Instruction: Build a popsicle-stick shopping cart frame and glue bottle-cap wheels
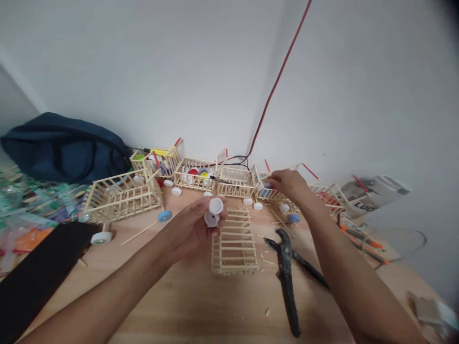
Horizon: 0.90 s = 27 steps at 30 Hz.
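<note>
Between the thumb and fingers of my left hand [188, 227] are white bottle caps [215, 206], at least two, one above the other. Just right of them a cart body of thin wooden sticks [238, 248] lies on the table. My right hand [290, 185] reaches over a small stick cart [260, 180] with blue pieces in it. Its fingers are bent together at the cart's rim, and whatever is between them is hidden.
More stick carts [125, 196] with cap wheels line the wall, some holding caps. Black cutting pliers [287, 277] lie below my right hand. A navy bag [68, 148], a pile of plastic pieces [39, 200] and a black flat object [50, 267] are left; orange-handled pliers [366, 243] lie right.
</note>
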Tool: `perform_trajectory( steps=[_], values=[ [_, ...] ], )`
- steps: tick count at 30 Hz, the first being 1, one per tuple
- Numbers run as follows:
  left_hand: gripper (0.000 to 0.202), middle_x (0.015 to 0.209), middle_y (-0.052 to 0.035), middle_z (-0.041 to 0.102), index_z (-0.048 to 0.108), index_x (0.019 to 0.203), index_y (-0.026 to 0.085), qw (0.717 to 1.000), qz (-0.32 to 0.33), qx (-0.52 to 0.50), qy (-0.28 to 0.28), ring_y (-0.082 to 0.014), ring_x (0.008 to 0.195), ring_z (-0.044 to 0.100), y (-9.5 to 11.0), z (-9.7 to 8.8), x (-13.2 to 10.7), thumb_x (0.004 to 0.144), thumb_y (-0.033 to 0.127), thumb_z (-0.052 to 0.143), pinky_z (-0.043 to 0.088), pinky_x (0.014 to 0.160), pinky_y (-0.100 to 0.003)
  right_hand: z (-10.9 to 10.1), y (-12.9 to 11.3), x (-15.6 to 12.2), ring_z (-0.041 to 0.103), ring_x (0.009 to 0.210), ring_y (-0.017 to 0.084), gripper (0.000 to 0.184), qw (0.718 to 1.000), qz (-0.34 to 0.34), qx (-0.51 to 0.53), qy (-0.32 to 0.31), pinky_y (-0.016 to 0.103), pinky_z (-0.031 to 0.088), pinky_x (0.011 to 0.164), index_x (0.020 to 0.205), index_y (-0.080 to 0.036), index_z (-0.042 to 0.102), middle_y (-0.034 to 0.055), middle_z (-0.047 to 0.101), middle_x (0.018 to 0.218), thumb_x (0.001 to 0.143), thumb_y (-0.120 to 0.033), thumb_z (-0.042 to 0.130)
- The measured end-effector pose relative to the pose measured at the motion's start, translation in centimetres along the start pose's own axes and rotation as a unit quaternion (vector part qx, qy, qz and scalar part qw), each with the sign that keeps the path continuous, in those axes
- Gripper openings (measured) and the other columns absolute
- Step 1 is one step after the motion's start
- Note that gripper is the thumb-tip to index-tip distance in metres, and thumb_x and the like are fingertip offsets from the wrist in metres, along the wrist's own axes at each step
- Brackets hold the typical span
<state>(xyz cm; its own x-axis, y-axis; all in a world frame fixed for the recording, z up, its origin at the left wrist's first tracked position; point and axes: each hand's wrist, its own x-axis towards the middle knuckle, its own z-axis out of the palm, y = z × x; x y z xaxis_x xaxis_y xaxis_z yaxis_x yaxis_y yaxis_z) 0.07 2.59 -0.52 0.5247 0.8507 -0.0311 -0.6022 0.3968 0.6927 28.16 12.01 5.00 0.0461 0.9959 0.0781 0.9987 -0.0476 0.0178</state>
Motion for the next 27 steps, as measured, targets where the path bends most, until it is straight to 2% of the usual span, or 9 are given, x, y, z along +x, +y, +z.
perform_trajectory(
  steps=[4, 7, 10, 14, 23, 27],
  values=[
    [0.027, 0.091, -0.0056, 0.065, 0.068, 0.101, 0.015, 1.0, 0.004, -0.014, -0.001, -0.0139, 0.079, 0.061, -0.1, -0.4, 0.1, 0.082, 0.035, 0.071, 0.052, 0.065, -0.024, 0.9, -1.1, 1.7, 0.069, 0.091, 0.024, 0.018, 0.995, 0.025, -0.043, -0.081, 0.028, 0.047, 0.074, 0.09, -0.016, 0.076, 0.0129, 0.074, 0.092, 0.086, -0.027, 0.062],
    [0.027, 0.095, -0.0066, 0.067, 0.067, 0.101, 0.014, 0.999, -0.003, -0.021, 0.025, -0.0165, 0.087, 0.064, 0.1, -0.3, 0.0, 0.082, 0.033, 0.071, 0.055, 0.074, -0.027, 1.0, -1.7, 2.7, 0.066, 0.096, 0.023, 0.025, 0.989, 0.046, -0.069, -0.119, 0.035, 0.052, 0.08, 0.106, -0.014, 0.068, 0.012, 0.069, 0.107, 0.09, -0.033, 0.062],
    [0.021, 0.1, -0.0086, 0.069, 0.067, 0.098, 0.014, 0.998, -0.003, -0.039, 0.054, -0.0205, 0.094, 0.066, 0.3, -0.1, 0.1, 0.085, 0.029, 0.069, 0.056, 0.079, -0.031, 1.1, -2.0, 3.3, 0.063, 0.102, 0.021, 0.032, 0.985, 0.054, -0.086, -0.14, 0.041, 0.054, 0.086, 0.12, -0.017, 0.059, 0.0082, 0.061, 0.12, 0.093, -0.035, 0.059],
    [0.017, 0.101, -0.0099, 0.069, 0.066, 0.096, 0.013, 0.995, -0.009, -0.059, 0.077, -0.0216, 0.095, 0.066, 0.5, 0.0, 0.1, 0.09, 0.028, 0.062, 0.056, 0.078, -0.031, 1.4, -2.1, 3.6, 0.062, 0.104, 0.022, 0.033, 0.984, 0.056, -0.095, -0.14, 0.042, 0.054, 0.087, 0.122, -0.018, 0.058, 0.0094, 0.06, 0.123, 0.093, -0.034, 0.059],
    [0.017, 0.083, -0.0048, 0.063, 0.065, 0.087, 0.014, 0.994, 0.031, -0.047, 0.095, -0.0117, 0.072, 0.06, 0.9, -0.4, 0.3, 0.086, 0.031, 0.066, 0.052, 0.062, -0.022, 2.1, -1.1, 3.7, 0.062, 0.104, 0.022, 0.034, 0.99, 0.05, -0.043, -0.127, 0.042, 0.054, 0.086, 0.123, -0.018, 0.058, 0.0087, 0.06, 0.123, 0.093, -0.034, 0.06],
    [0.015, 0.083, -0.0033, 0.061, 0.065, 0.095, 0.015, 0.992, 0.052, -0.044, 0.111, -0.0114, 0.071, 0.059, 1.4, -0.6, 0.4, 0.087, 0.027, 0.066, 0.051, 0.06, -0.022, 2.2, 0.3, 3.5, 0.062, 0.105, 0.022, 0.033, 0.994, 0.024, 0.017, -0.105, 0.041, 0.054, 0.086, 0.122, -0.018, 0.058, 0.0088, 0.06, 0.124, 0.093, -0.034, 0.061]
  ],
)
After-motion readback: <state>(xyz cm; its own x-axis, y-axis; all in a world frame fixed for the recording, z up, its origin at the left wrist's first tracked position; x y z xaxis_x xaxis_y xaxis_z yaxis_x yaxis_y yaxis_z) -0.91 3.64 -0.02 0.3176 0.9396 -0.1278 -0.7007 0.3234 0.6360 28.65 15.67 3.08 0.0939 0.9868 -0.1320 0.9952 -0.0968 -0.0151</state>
